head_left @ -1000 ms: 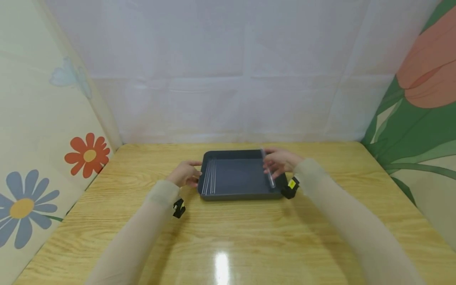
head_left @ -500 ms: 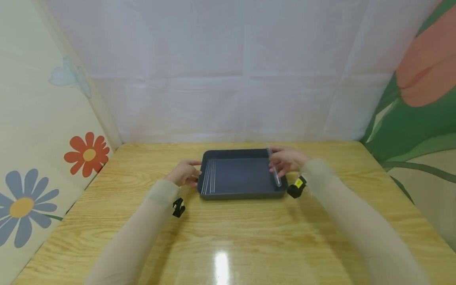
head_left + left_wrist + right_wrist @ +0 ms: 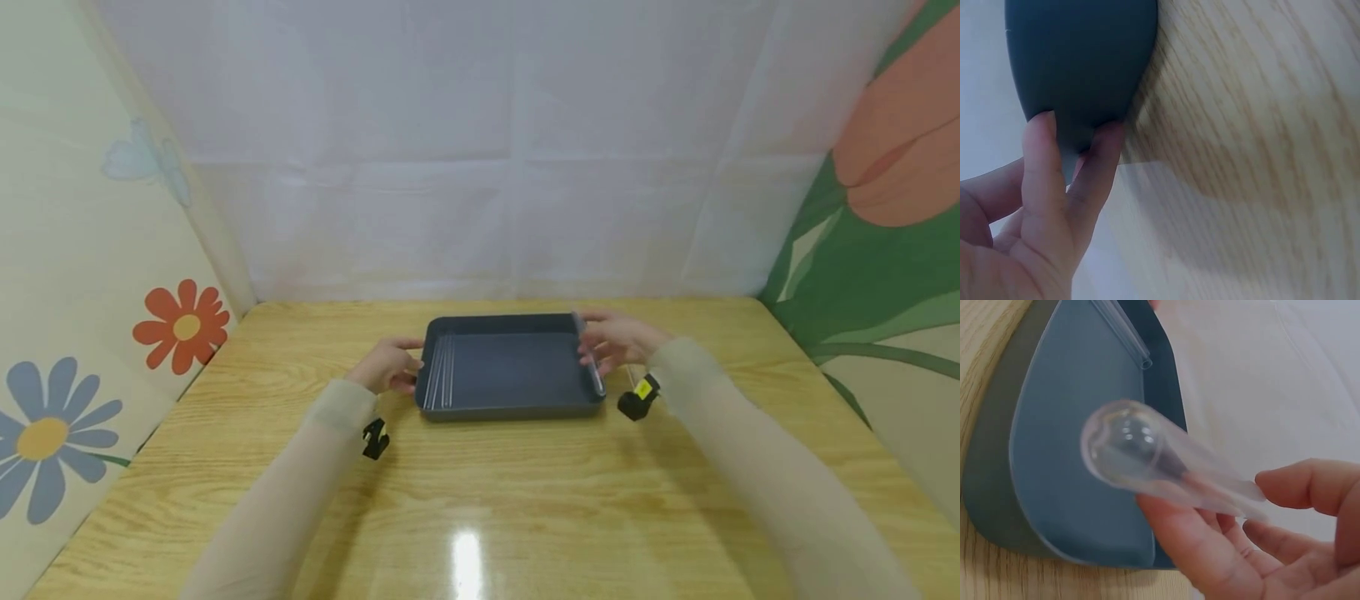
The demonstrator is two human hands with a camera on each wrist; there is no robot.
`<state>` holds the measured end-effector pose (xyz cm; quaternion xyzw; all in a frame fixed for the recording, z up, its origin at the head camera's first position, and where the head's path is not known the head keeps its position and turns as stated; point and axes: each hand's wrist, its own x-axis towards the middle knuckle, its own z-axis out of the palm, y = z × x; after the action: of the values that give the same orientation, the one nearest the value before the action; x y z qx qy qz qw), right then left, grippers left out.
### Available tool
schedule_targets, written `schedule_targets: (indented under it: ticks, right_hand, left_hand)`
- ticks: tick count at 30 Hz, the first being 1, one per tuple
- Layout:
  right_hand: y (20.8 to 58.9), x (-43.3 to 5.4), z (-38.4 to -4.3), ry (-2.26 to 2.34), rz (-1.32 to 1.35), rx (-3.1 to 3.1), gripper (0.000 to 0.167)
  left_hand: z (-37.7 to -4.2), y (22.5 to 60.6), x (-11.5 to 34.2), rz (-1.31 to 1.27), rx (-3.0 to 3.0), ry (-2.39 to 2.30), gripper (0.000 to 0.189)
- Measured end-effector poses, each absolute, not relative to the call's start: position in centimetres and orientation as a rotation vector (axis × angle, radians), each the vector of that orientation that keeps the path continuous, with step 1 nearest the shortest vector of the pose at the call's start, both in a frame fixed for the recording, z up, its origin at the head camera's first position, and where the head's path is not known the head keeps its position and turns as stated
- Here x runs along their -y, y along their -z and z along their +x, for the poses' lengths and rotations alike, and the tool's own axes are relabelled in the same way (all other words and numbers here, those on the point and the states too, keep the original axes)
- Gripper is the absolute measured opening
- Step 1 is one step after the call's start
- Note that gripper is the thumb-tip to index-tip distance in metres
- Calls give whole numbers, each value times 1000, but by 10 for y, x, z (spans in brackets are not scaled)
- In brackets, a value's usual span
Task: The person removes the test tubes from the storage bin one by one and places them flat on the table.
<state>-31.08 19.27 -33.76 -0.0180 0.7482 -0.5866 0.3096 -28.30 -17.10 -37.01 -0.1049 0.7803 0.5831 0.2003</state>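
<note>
A dark blue-grey tray [image 3: 510, 412] lies on the wooden table. Inside its left end rest several clear thin tubes [image 3: 444, 371], whose ends [image 3: 1129, 334] also show in the right wrist view. My right hand [image 3: 615, 340] pinches a clear test tube [image 3: 1147, 456] between thumb and fingers, its rounded end pointing toward me, over the tray's right rim. My left hand [image 3: 386, 365] is at the tray's left side. In the left wrist view, extended fingertips [image 3: 1041, 128] press against the tray's outer wall [image 3: 1085, 56].
A wooden table [image 3: 465, 492] extends around the tray. A white cloth [image 3: 450, 167] hangs behind it, with flower-printed panels [image 3: 67, 250] on both sides. Black wrist cameras [image 3: 639, 398] sit below the sleeves.
My right hand has moved right with the test tube, from above the tray's inside to its right rim. My left hand and the tray have stayed in place.
</note>
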Motion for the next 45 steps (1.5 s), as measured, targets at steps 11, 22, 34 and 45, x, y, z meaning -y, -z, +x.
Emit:
schedule_targets:
  ticks: [11, 22, 34, 45]
  right_hand:
    - [337, -204, -310, 1542, -45, -2010, 74]
    - [337, -217, -308, 1530, -45, -2038, 77]
    - [336, -233, -307, 1542, -27, -2022, 75]
    - [340, -247, -306, 1488, -33, -2100, 72]
  left_hand:
    - [-284, 372, 174, -296, -2193, -1606, 57]
    - [-284, 373, 173, -290, -2191, -1622, 57]
    - [-286, 373, 175, -299, -2195, -1603, 57]
    - [-287, 375, 177, -294, -2187, -1615, 58]
